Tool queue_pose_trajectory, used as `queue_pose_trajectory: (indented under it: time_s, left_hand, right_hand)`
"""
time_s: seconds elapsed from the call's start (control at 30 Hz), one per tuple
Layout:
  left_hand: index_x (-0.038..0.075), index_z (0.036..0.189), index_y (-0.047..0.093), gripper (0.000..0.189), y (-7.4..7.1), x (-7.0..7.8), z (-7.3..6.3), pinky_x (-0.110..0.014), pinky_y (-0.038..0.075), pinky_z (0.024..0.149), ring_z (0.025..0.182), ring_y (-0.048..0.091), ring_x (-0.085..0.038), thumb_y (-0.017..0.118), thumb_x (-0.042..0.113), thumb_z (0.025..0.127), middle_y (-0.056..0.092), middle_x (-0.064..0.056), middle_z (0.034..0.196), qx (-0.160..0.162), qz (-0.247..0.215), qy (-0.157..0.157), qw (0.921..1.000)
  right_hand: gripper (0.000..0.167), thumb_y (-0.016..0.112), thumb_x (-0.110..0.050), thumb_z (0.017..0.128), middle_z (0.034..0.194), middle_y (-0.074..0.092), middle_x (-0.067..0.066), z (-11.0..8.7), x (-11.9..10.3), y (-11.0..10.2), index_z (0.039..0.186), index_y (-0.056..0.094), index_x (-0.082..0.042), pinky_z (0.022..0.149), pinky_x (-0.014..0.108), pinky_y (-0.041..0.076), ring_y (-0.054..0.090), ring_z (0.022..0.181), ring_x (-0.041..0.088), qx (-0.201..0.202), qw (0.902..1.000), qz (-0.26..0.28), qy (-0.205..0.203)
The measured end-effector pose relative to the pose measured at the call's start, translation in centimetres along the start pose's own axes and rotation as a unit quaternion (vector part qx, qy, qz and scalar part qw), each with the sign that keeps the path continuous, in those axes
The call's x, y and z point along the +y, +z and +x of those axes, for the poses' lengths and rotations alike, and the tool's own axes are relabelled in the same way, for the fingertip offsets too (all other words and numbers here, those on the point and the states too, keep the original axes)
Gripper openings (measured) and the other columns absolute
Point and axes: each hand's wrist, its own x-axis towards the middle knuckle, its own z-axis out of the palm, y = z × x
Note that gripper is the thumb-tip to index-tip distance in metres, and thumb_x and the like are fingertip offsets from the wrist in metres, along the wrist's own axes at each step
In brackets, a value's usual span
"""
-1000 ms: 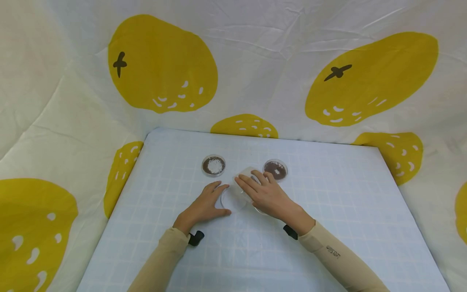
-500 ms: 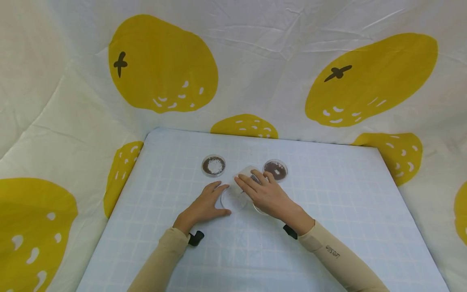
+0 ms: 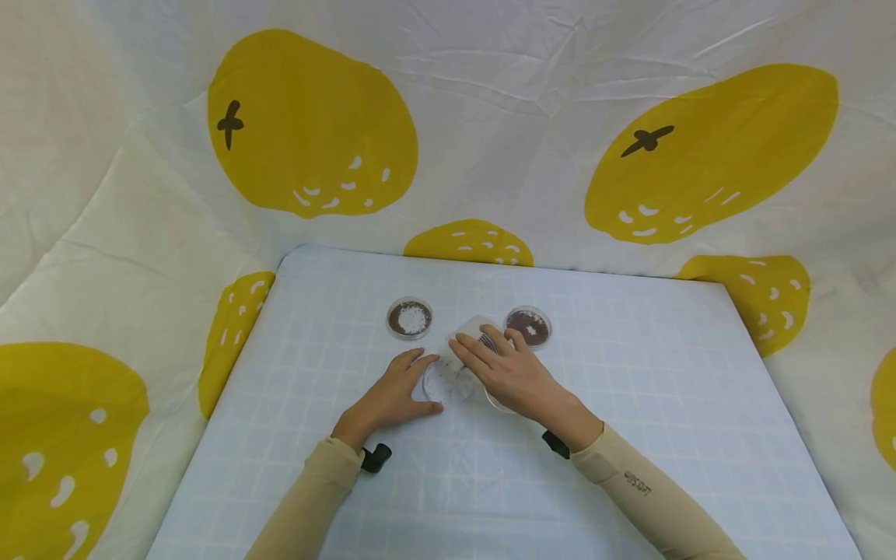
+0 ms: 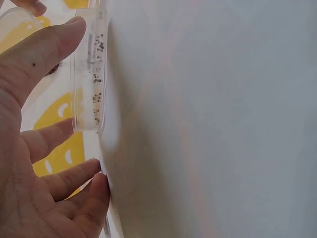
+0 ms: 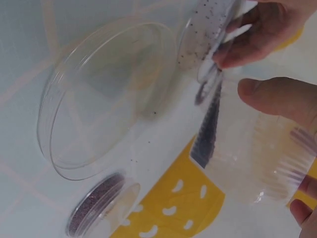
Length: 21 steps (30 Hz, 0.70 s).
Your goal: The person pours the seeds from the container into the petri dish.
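Note:
My left hand [image 3: 392,393] holds a clear petri dish [image 3: 448,385] on the table, its thumb and index finger at opposite sides of the rim. Small dark grains are scattered inside the dish, also visible through its wall [image 4: 91,74]. Tilted toward that dish is a translucent plastic container [image 5: 247,134], gripped by my right hand [image 3: 514,377]. Dark grains [image 5: 210,131] gather along the container's lower edge, close to the dish. A second clear round dish [image 5: 109,99] lies right beside, partly covered by my right hand in the head view.
Two petri dishes with dark contents stand farther back: the left one [image 3: 410,318] has a broad white patch, the right one [image 3: 528,327] smaller white spots. A few stray grains lie on the pale checked tablecloth [image 3: 630,389]. A lemon-print cloth [image 3: 504,179] hangs behind the table.
Dark grains now show in the dish at my left hand, which looked clear before. The container in my right hand has tilted slightly; both hands stay nearly in place.

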Motion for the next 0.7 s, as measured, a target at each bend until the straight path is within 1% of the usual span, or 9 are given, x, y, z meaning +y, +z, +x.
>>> queue_pose_trajectory:
  time_s: [0.37,0.7]
  left_hand:
    - [0.021,0.154,0.039,0.090,0.06,-0.12,-0.05,-0.051,0.031,0.114,0.148,0.021,-0.032,0.083,0.048,0.080,0.025,-0.012,0.161,0.000,-0.003,-0.001,1.0000]
    - [0.021,0.154,0.039,0.089,0.01,-0.04,-0.09,-0.052,0.031,0.114,0.148,0.021,-0.032,0.082,0.048,0.081,0.025,-0.012,0.161,0.002,-0.002,-0.001,1.0000]
  right_hand:
    - [0.088,0.081,-0.017,0.083,0.155,0.042,0.003,0.15,-0.16,0.22,0.157,0.033,-0.013,0.089,0.052,0.046,0.042,0.132,0.036,-0.004,1.0000,0.005,-0.005]
    - [0.087,0.081,-0.018,0.083,0.155,0.041,0.003,0.19,-0.20,0.28,0.156,0.034,-0.013,0.090,0.053,0.046,0.042,0.133,0.036,0.003,1.0000,-0.001,-0.006]
